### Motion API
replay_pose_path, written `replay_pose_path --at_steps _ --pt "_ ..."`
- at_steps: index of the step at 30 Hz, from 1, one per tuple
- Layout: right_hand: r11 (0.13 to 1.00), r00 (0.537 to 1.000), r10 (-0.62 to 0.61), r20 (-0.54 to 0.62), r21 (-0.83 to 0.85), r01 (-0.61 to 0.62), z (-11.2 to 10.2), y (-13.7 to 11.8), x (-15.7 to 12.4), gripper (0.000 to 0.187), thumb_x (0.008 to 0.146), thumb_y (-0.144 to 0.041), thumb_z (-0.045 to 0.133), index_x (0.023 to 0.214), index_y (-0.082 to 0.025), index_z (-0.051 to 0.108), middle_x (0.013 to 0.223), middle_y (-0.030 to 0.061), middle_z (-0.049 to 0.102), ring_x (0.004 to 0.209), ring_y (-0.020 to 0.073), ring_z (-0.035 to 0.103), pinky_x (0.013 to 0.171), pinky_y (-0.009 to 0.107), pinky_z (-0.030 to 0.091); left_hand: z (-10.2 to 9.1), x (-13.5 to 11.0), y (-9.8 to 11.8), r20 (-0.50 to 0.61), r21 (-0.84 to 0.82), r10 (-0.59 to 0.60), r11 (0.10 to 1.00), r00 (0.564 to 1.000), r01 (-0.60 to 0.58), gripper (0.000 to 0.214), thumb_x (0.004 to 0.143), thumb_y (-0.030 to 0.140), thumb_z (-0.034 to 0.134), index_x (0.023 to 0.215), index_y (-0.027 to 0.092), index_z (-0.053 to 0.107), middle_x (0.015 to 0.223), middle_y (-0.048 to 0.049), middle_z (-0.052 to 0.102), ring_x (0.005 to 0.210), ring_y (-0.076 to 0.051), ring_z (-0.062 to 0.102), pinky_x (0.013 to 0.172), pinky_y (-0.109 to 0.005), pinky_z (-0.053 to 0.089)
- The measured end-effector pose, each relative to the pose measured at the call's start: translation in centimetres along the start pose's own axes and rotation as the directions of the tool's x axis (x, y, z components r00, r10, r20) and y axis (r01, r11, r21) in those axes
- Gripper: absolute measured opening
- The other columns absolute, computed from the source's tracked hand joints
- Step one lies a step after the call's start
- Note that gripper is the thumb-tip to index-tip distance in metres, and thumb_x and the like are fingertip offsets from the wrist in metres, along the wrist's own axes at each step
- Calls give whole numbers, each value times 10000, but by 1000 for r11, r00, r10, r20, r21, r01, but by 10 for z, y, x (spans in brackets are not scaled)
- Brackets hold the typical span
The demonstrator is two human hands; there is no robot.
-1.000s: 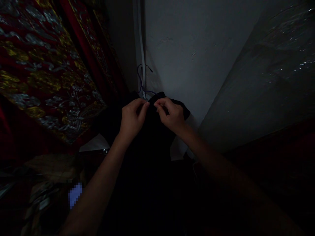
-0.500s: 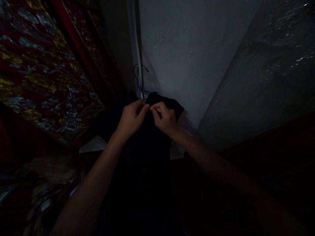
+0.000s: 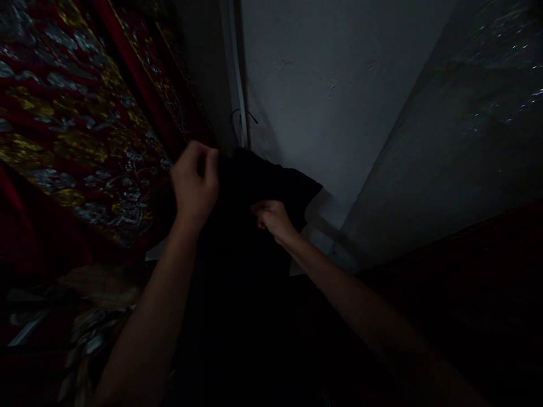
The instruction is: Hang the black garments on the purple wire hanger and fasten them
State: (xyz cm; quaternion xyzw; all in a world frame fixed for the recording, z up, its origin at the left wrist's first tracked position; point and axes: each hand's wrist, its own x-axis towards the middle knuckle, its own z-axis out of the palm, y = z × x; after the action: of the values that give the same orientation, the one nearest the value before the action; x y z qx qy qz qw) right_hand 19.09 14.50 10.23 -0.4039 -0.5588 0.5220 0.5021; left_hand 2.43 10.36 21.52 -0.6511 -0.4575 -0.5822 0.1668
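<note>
A black garment [image 3: 254, 271] hangs in front of a pale wall, and its folds are lost in the dark. My left hand [image 3: 195, 183] is raised at the garment's upper left, its fingers curled closed and seemingly pinching the black cloth. Lower and further right, my right hand [image 3: 274, 219] is closed against the front of the garment, with the fingers bent in on the cloth. Both hands are apart. What lies between the fingertips is too dark to see clearly.
Red cloth with gold and silver embroidery [image 3: 80, 135] hangs on the left. Above the garment runs a pale strip [image 3: 240, 73] with a dark cord [image 3: 234, 121]. The wall [image 3: 331, 102] is behind, shiny clear sheeting [image 3: 479, 118] at right. Blurred clutter [image 3: 91, 333] lies lower left.
My hands were together near the garment's neck. The left has moved left and up, and the right has dropped slightly. The garment's top now covers more of the cord.
</note>
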Motion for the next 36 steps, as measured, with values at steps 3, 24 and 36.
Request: replay_pose_path --at_steps 3,24,36 --pt "996 996 90 22 -15 -89 -2 30 -9 169 732 -289 722 690 -171 610 390 -77 489 334 85 436 361 197 315 -31 16 -20 -118 -28 -142 990 983 140 197 982 242 512 797 190 554 744 40 476 747 -120 497 725 -272 394" --pt "864 875 -469 120 -145 483 23 -23 -10 248 989 -418 512 832 -227 523 565 -61 511 470 98 487 479 239 369 -4 -23 4 300 -187 43 982 953 15 196 991 330 533 895 199 642 848 -15 686 829 -173 637 781 -260 473" --pt "816 842 -535 66 -219 535 18 -22 -2 331 929 -313 491 615 -217 446 529 -51 423 484 93 415 491 249 294 0 -32 8 269 -260 -4 963 963 77 191 979 319 555 869 189 642 825 -8 667 824 -158 622 767 -247 463"
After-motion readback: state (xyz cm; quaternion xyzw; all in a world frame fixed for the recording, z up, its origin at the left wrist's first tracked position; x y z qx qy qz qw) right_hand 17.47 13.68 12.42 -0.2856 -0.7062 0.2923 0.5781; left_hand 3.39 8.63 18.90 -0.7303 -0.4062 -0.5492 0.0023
